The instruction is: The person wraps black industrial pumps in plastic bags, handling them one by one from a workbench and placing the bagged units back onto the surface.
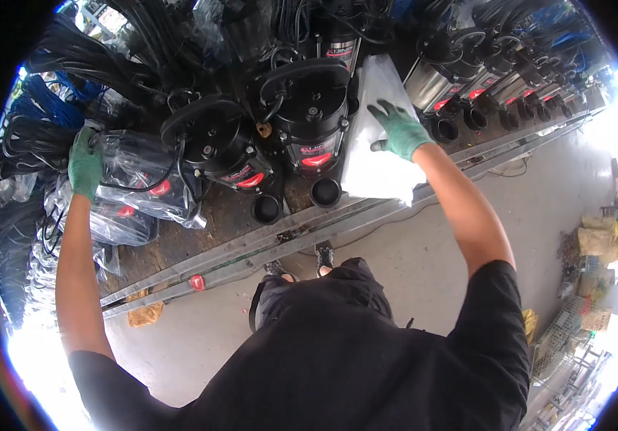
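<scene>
Both my hands wear green gloves. My left hand (pixel 84 164) grips the top of a black pump wrapped in clear plastic (pixel 140 179) at the left of a low platform. My right hand (pixel 399 131) rests with fingers spread on a pump covered in a white plastic bag (pixel 381 172). Between the two stand two uncovered black pumps (pixel 216 144) (pixel 309 108) with red labels and black outlet ports.
A metal rail (pixel 309 230) edges the platform in front of my feet (pixel 298 264). More steel-bodied pumps (pixel 431 82) line the right. Coiled black cables (pixel 29 136) and bagged pumps (pixel 119 219) lie at left. Concrete floor below; wire crates (pixel 574 345) and sacks (pixel 596 241) at far right.
</scene>
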### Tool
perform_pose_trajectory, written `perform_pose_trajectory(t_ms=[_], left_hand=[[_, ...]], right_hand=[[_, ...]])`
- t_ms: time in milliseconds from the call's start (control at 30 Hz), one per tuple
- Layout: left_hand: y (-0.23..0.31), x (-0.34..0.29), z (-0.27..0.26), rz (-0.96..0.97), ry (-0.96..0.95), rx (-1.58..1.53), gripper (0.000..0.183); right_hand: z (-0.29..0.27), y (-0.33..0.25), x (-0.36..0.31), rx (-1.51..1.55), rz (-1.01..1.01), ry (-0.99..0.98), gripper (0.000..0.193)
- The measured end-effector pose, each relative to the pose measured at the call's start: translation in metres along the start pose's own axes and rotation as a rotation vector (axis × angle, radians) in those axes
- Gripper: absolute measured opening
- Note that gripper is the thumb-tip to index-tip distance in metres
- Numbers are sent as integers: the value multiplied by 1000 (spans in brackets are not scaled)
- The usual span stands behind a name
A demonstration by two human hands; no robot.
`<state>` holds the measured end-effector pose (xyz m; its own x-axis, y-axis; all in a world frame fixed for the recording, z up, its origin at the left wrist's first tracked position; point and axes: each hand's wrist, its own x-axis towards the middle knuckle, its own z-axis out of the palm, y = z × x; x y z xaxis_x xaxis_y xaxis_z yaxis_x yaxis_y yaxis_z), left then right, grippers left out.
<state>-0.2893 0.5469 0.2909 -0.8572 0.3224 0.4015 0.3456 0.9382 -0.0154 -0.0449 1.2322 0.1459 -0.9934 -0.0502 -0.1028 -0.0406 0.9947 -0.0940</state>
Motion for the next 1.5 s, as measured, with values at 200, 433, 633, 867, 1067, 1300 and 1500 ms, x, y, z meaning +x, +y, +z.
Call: perform_pose_trajectory(t_ms=[200,433,633,867,1067,1300,1500], left_hand=[[-6,-7,6,-18,38,28,47],[-16,-6,10,-67,-22,-106,47],[-20,-12,14,1,101,17,48],[-8,-9,10,57,109,31,42],[0,-6,-12,54,21,-249,48],[181,-125,-12,-228,365,-950,42],[472,-170,27,-278,-1009,-1896,50]], right_hand=[[75,46,-1,50,-33,47,25],[-59,25,-20,-125,64,-38,32],[-142,20,-29,-147,13,260,27],[-115,41,-74,521,32,376,31],[-68,22,-138,821,289,400,33],[-49,22,-190,996,280,796,40],[-53,2,-195,990,223,812,41]])
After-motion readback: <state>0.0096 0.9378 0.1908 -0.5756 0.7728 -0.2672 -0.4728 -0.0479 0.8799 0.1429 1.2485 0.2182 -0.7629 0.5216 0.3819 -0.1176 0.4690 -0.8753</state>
